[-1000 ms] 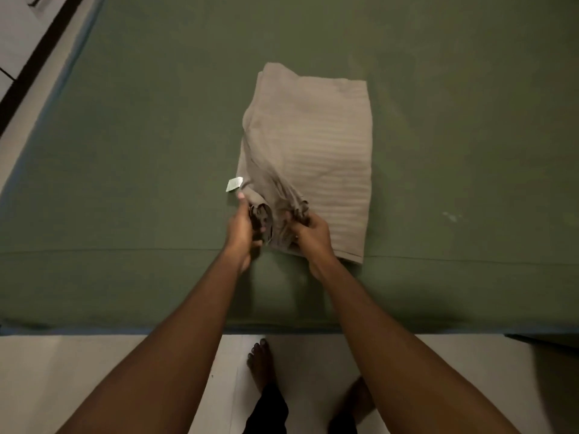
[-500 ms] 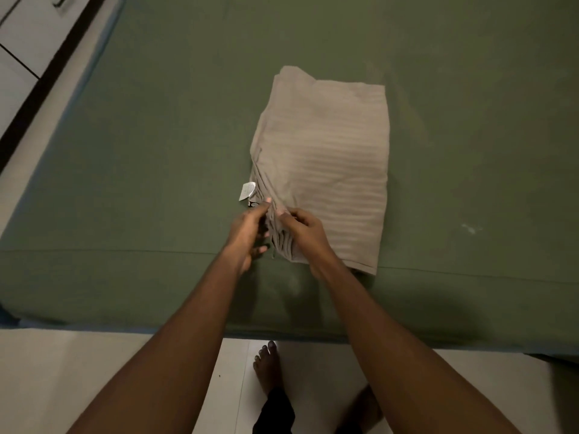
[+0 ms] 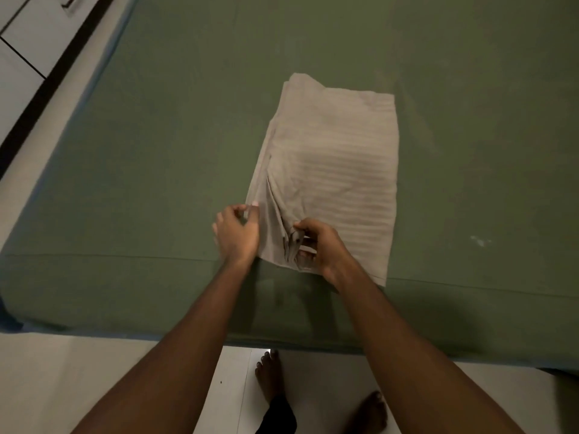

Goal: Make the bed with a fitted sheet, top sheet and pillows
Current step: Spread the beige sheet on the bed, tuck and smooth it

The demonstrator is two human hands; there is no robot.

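Note:
A folded beige striped sheet lies on the green fitted sheet that covers the mattress, close to the near edge. My left hand pinches the folded sheet's near left edge between thumb and fingertips. My right hand grips a bunch of its layers at the near edge, fingers curled into the folds. The sheet's near left part is creased and drawn toward my hands; the rest lies flat. No pillows are in view.
The mattress edge runs across the lower frame, with pale floor tiles and my bare feet below it. White cabinet fronts with a dark strip stand at the upper left, beyond the bed's left side.
My left hand has shifted left along the sheet's edge and now pinches it there, covering the small white tag. My right hand keeps its grip on the bunched layers. The view shifted left.

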